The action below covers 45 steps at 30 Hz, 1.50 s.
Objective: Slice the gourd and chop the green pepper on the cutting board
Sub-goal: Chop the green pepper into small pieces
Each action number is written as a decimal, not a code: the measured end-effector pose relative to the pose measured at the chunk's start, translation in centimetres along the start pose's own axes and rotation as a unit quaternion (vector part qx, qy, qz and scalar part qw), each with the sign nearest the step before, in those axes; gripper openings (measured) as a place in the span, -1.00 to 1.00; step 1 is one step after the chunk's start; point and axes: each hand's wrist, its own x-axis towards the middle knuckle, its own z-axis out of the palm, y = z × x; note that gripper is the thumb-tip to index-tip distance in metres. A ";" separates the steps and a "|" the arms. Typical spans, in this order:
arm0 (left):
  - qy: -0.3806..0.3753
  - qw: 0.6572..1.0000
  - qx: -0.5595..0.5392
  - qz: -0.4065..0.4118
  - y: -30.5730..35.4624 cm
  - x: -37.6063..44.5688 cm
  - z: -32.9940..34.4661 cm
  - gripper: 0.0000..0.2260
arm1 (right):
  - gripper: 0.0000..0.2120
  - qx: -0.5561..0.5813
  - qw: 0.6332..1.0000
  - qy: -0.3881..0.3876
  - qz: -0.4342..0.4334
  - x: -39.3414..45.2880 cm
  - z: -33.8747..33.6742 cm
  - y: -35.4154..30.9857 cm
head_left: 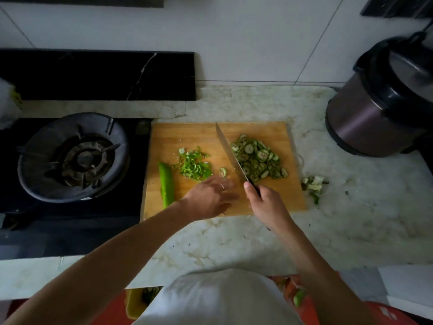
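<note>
Right hand [264,205] wraps the dark handle of a knife [228,152], thumb on top; long narrow steel blade runs up-left across the middle of the frame, edge against the pile of gourd slices [259,158]. Left hand [210,198] is blurred, fingers spread & fairly straight over the board just left of the knife hand, holding nothing I can make out; ring on 1 finger. Cutting board [269,193] is pale rectangular wood w/ visible grain, center of frame. Gourd slices: thin rounds, dark green rims, pale centers, heaped right of the blade; 1 stray slice [223,171] left of it. Chopped green pepper [194,166] is a loose heap of bright strips, center-left of board. Whole green pepper [166,185], long & glossy, lies along board's left edge. Trimmings [312,184] sit on marbled countertop [351,219] right of board. Round black gas burner [73,157] at left, rounded metallic cooker [384,109] upper right.
</note>
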 end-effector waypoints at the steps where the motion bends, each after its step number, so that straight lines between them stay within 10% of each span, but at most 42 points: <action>1: -0.011 0.999 0.017 0.030 -0.1 0.4 0.4 -0.69 | -0.53 0.001 1.000 0.001 0.002 -0.1 0.2 0.1; 39: 0.162 0.971 -0.010 -0.175 -2.9 -1.8 0.3 -0.72 | -0.51 -0.015 0.999 0.039 0.011 0.5 5.1 -3.1; 45: 0.053 0.917 -0.066 -0.391 -0.3 -2.1 -1.3 -0.18 | -0.44 0.024 1.000 -0.006 -0.003 1.5 6.5 -4.4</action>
